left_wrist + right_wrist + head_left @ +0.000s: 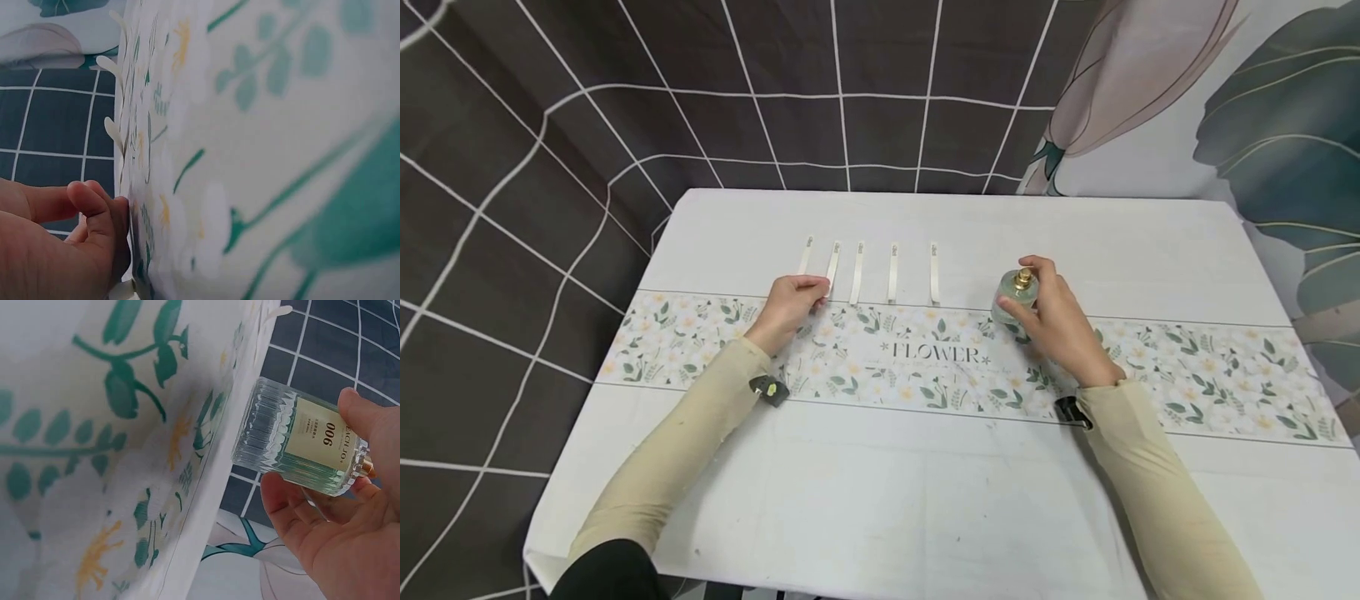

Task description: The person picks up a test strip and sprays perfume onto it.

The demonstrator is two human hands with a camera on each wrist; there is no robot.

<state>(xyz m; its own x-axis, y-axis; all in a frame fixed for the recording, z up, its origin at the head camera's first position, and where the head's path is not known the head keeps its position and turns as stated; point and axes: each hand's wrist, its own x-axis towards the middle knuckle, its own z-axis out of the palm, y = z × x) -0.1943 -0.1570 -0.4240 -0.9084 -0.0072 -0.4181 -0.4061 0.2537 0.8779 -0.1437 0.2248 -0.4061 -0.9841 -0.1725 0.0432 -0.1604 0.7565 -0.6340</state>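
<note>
My right hand [1060,325] grips a clear glass perfume bottle [294,434] with ribbed sides, a cream label reading "006" and a gold neck. Thumb and fingers are on opposite sides of it. Whether its base touches the table cannot be told. Several narrow white perfume test strips [893,271] with dark print at their far ends lie in a row left of the bottle. My left hand [790,310] pinches the near end of the second strip from the left [833,260]. Its fingertips [87,194] are low at the table in the left wrist view and partly hide that strip.
A white cloth covers the table [880,492], crossed by a floral band [1210,375] printed "FLOWER". Behind and to the left hangs a dark cloth [805,50] with a white grid. A leaf-patterned curtain [1277,108] hangs at the right.
</note>
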